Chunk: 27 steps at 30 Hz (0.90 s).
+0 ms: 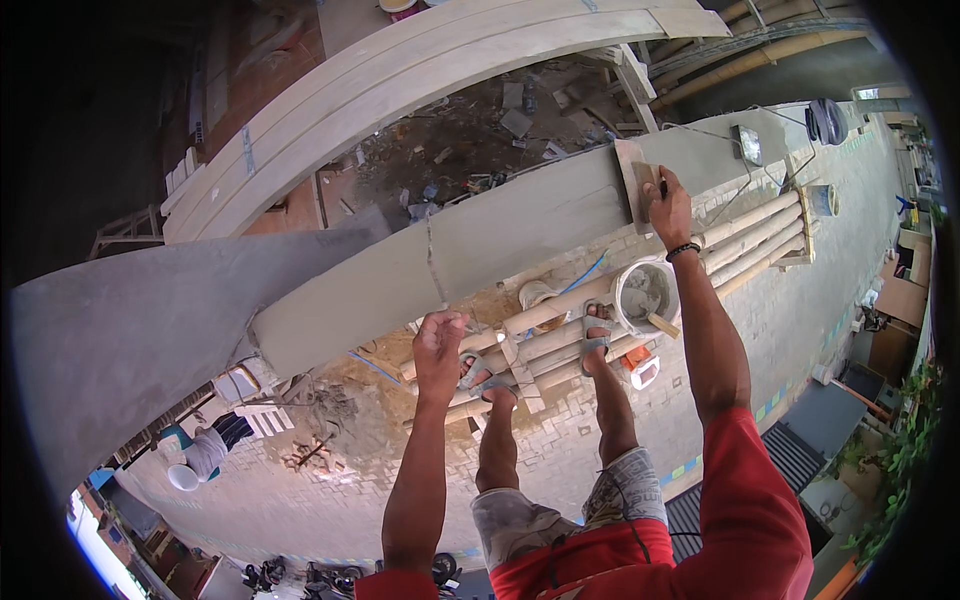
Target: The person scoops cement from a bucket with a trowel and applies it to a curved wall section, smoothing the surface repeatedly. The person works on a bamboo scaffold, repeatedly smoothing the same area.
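My right hand (672,208) grips a flat plastering trowel (633,188), its blade against the face of a long grey plastered beam (530,220) near its right part. My left hand (440,350) is closed at the beam's lower edge, below a thin rough strand or line running down the face; what its fingers hold is hard to make out. Below, my sandalled feet rest on bamboo poles (750,235), beside a white bucket (640,290) of grey mortar with a light handle sticking out. An orange and white object (640,365) lies beside the bucket.
Pale boards (380,55) arch above the beam, over a littered floor. A grey slab (130,340) fills the left. A small bucket (822,200) stands at the poles' far end. A person (205,448) is down at lower left on the paving. Clutter and plants line the right.
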{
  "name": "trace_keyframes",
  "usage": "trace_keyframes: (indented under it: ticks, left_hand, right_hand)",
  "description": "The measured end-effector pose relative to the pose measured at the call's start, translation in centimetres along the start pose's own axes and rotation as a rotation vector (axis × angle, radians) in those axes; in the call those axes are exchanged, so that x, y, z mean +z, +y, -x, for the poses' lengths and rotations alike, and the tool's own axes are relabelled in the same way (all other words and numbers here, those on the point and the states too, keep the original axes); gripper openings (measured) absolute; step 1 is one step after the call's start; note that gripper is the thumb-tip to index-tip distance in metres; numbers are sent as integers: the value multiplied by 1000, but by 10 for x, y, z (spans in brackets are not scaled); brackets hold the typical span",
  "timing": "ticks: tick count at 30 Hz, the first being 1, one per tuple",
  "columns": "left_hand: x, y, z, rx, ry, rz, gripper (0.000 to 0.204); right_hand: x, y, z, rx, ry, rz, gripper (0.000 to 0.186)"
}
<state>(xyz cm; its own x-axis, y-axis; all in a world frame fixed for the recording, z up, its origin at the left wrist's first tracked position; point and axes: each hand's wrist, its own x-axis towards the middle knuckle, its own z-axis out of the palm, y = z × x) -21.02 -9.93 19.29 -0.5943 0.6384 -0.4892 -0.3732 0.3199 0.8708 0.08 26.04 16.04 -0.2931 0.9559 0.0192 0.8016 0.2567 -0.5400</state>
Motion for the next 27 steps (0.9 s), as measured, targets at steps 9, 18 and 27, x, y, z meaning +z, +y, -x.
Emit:
trace_keyframes:
  ticks: [9, 18, 27]
  left_hand:
    - [-13, -16, 5, 139, 261, -137, 21]
    - [-18, -17, 10, 100, 292, -145, 23]
    - [-7, -12, 7, 110, 303, -133, 24]
  right_hand:
    - [110, -187, 163, -248, -410, -348, 43]
    - [7, -44, 35, 68, -185, -576, 52]
    - [-23, 67, -64, 16, 63, -43, 46]
